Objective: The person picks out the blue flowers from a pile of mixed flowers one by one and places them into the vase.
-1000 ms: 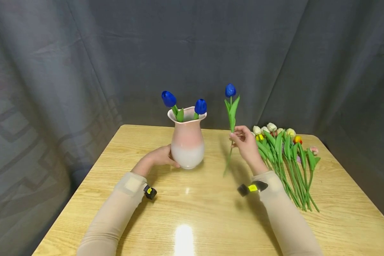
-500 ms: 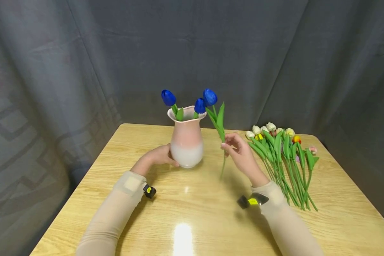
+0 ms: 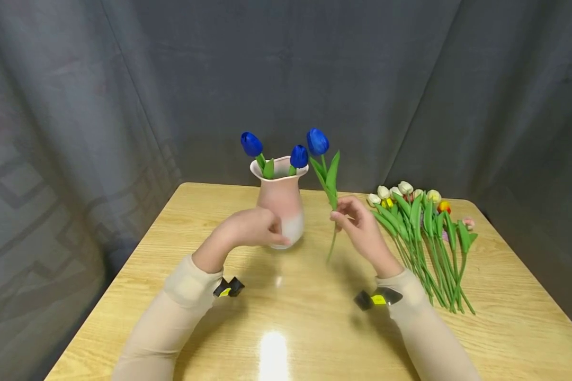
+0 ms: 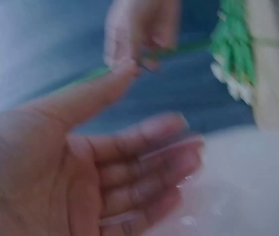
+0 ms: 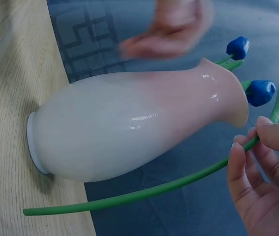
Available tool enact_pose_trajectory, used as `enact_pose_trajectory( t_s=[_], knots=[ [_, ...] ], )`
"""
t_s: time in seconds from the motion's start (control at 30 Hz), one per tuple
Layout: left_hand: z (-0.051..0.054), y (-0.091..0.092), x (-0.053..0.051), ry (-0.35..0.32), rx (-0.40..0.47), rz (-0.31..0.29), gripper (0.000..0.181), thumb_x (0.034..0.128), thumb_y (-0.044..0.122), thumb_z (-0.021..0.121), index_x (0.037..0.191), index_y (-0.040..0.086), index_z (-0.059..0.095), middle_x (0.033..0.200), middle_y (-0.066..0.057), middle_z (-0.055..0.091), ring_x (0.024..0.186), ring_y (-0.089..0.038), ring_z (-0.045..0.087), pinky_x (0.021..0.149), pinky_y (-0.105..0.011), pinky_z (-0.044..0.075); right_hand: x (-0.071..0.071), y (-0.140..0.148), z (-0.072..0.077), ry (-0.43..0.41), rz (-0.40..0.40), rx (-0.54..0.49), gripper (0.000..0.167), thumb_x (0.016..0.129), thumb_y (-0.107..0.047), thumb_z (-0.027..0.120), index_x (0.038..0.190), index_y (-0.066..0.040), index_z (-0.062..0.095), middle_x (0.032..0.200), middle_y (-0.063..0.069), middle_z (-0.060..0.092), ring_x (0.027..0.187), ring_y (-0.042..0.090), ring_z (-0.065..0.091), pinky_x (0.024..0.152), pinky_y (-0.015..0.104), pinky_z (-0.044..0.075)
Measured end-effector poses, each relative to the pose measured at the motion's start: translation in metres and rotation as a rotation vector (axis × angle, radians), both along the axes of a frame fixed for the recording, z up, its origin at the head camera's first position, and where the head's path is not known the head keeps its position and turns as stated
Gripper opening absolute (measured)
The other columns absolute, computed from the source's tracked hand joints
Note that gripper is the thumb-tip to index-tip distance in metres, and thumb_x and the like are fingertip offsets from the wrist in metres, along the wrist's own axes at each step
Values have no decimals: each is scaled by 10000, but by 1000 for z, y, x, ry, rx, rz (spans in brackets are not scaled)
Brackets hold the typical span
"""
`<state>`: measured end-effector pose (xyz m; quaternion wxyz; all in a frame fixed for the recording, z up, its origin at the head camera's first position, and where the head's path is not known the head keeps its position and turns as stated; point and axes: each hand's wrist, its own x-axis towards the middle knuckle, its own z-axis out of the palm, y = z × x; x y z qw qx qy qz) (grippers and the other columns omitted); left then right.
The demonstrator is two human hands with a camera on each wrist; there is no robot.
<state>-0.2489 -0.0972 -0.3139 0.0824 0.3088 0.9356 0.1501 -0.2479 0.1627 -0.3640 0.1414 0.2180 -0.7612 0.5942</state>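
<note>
A pink-and-white vase (image 3: 278, 196) stands upright on the table, with two blue tulips, one at the left (image 3: 251, 144) and one at the right (image 3: 299, 156), rising from its mouth. My left hand (image 3: 248, 227) is in front of the vase's left side; its fingers are loosely bent, hold nothing and look apart from the vase in the right wrist view. To the right of the vase, my right hand (image 3: 359, 227) pinches a third blue tulip (image 3: 318, 142) by its stem (image 5: 154, 188) between thumb and fingertips. Its bloom is up, its stem's lower end hangs beside the vase.
On the table's right side lies a bunch of tulips (image 3: 419, 227), white, yellow, orange and pink, their stems pointing toward me. The wooden table (image 3: 314, 328) ends at the back against a dark grey curtain (image 3: 286, 79).
My left hand has let go of the vase's side and moved right, in front of it. The tulip in my right hand has come left, close to the vase, and tilted.
</note>
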Motion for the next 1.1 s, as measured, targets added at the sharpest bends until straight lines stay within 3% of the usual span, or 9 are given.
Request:
enact_pose_trajectory(
  t_s=[0.07,0.13,0.23,0.37,0.5,0.63,0.83,1.03,1.1],
  knots=[
    [9,10,5,-25,200,-92,251,893,367,687,792,138,663,691,84,598,626,-41,529,605,-214,451,1,0,1,8,2,-3,180,940,6,584,1085,98,531,889,79,571,757,93,589,623,222,520],
    [13,21,8,-61,395,-120,234,913,292,678,998,73,683,872,3,691,767,-84,628,731,-224,517,1,-1,1,15,6,-5,179,939,13,582,1085,103,529,889,77,568,756,78,586,619,217,517],
    [8,38,7,-87,643,-50,396,930,201,658,1264,13,559,1160,-113,654,1017,-205,646,899,-311,523,1,-4,1,23,21,-12,172,939,24,576,1082,107,528,885,49,565,749,74,581,610,212,512],
    [1,55,2,-80,826,41,463,934,161,651,1336,12,476,1273,-142,583,1152,-257,596,965,-337,498,-1,-6,-1,29,42,-13,168,935,23,583,1078,101,541,872,35,567,733,96,567,597,222,509],
    [0,63,-3,-52,929,41,394,931,129,650,1281,2,522,1238,-142,612,1158,-235,600,963,-291,496,-2,-8,-2,26,54,3,165,931,20,591,1076,90,553,872,69,568,732,114,562,594,233,510],
    [0,67,-5,2,994,36,281,920,94,655,1171,-13,588,1097,-153,670,1020,-229,659,885,-263,529,-2,-9,-3,18,68,12,160,929,28,588,1071,90,548,879,80,560,748,122,560,604,231,512],
    [0,69,-6,82,1017,33,173,900,78,679,1042,-13,641,970,-149,694,873,-202,674,796,-255,549,0,-6,0,11,110,66,167,941,-4,588,1085,72,553,911,111,573,778,132,565,628,255,524],
    [0,66,-6,98,1018,34,166,893,86,690,1023,-10,649,968,-145,705,862,-198,676,792,-271,554,-3,12,9,-50,177,196,191,984,-86,548,1140,23,571,982,187,620,817,175,623,682,306,541],
    [0,64,-5,103,1003,46,164,890,91,694,1017,-2,648,958,-140,706,845,-191,671,778,-266,551,-6,20,11,-64,163,251,213,996,-122,537,1156,11,578,992,199,630,821,158,638,694,319,546]
  ],
)
